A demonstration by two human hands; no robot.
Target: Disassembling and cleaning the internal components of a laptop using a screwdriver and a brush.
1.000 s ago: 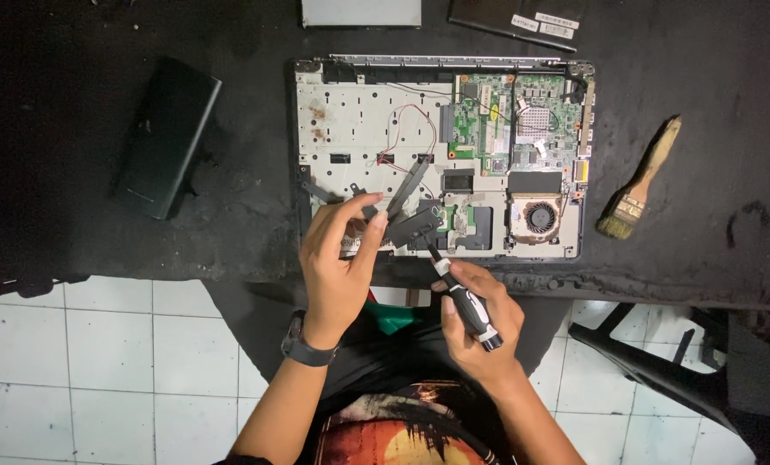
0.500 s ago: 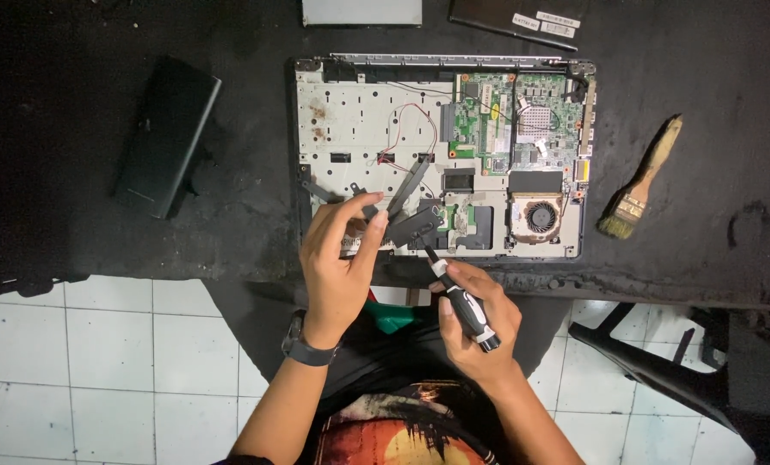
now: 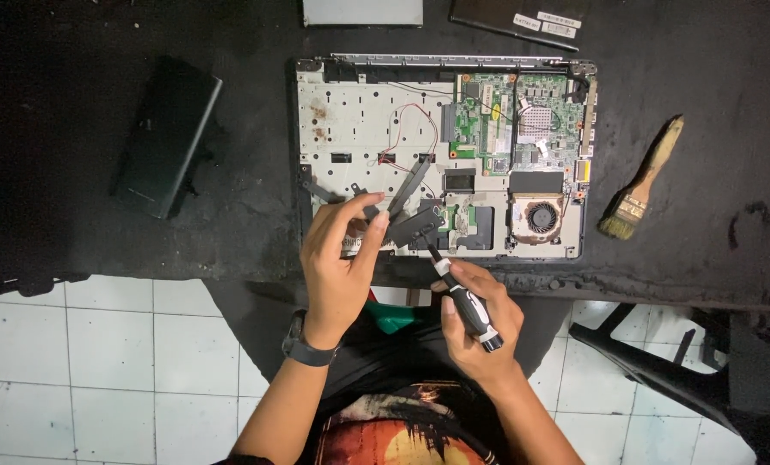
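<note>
While the left hand pinches a dark metal bracket in a clenched grip over the near edge of the opened laptop, the right hand grasps a black screwdriver, its tip touching the bracket's near side. A paintbrush lies on the black table to the right, a black battery pack to the left.

This is looking like a small electronics repair workshop. A stripped laptop chassis is lying open at the near edge of a scuffed black table, a dusting brush is resting toward its right edge, and white floor tiles are showing beneath.
</note>
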